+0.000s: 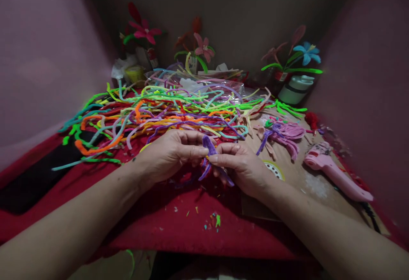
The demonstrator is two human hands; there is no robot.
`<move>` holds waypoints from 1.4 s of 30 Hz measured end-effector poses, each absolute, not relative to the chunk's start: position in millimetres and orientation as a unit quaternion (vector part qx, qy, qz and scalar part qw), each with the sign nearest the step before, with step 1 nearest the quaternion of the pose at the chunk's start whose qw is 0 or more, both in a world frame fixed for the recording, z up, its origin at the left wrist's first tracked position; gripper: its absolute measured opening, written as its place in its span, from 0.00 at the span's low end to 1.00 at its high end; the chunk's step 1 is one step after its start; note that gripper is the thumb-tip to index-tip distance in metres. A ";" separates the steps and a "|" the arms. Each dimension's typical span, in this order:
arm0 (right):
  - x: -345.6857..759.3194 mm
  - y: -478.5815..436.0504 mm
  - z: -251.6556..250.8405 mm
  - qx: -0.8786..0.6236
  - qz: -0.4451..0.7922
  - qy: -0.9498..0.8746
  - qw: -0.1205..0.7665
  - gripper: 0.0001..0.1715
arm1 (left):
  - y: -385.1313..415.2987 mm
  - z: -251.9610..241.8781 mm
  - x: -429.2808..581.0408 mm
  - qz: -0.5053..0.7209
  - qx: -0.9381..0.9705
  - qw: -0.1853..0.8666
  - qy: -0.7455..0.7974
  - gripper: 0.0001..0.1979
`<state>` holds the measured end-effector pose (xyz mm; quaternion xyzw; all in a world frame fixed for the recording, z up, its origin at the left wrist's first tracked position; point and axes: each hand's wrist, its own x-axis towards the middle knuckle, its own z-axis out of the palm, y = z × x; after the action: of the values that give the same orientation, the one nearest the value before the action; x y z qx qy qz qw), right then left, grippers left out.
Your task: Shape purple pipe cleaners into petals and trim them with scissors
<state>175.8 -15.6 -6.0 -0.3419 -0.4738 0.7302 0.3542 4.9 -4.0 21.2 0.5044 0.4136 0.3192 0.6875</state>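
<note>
Between my hands, above the red cloth (191,224), is a purple fuzzy flower shape (209,144) with several petals and a bit of yellow at its middle. My left hand (174,150) pinches its upper petal from the left, thumb and fingers together. From the right, my right hand (238,163) pinches the flower near its centre, with purple petals hanging below the fingertips. The fingers hide part of the flower.
A tangled heap of coloured pipe cleaners (159,114) lies behind my hands. To the right, a cardboard sheet (294,190) bears pink and purple flower pieces (287,133) and a pink glue gun (338,173). Potted fuzzy flowers (203,48) stand at the back.
</note>
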 end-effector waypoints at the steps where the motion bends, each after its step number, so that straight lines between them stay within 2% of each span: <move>1: 176.0 -15.5 -5.5 -0.345 0.729 -0.474 0.352 0.06 | -3.8 19.9 5.3 0.332 0.499 0.690 0.406 0.06; 7: 175.0 -15.7 -5.3 -0.349 0.717 -0.492 0.350 0.06 | -3.8 13.9 6.4 0.342 0.515 0.669 0.412 0.04; 12: 172.7 -17.7 -5.8 -0.348 0.708 -0.505 0.350 0.11 | -4.8 15.8 6.6 0.362 0.529 0.659 0.394 0.03; 17: 173.9 -19.6 -0.7 -0.386 0.689 -0.520 0.325 0.09 | -9.9 21.7 9.9 0.347 0.558 0.632 0.412 0.04; 22: 174.0 -20.1 1.6 -0.391 0.698 -0.522 0.296 0.14 | -17.5 23.9 16.8 0.361 0.614 0.484 0.508 0.06; 26: 173.9 -19.8 0.0 -0.381 0.709 -0.515 0.296 0.14 | -23.6 22.2 20.8 0.396 0.691 0.334 0.505 0.05; 28: 173.8 -20.8 0.0 -0.377 0.706 -0.517 0.305 0.13 | -24.0 23.0 20.8 0.397 0.705 0.305 0.503 0.06; 37: 168.9 -22.8 4.4 -0.422 0.674 -0.514 0.321 0.13 | -11.1 30.8 13.6 0.377 0.609 0.475 0.511 0.11; 42: 168.7 -23.3 3.5 -0.427 0.658 -0.529 0.325 0.10 | -10.7 28.5 12.4 0.314 0.590 0.538 0.513 0.11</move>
<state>168.7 -23.3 3.5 -0.4270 -0.5286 0.6578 0.3248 12.4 -10.7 28.5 0.5899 0.5132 0.3144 0.5383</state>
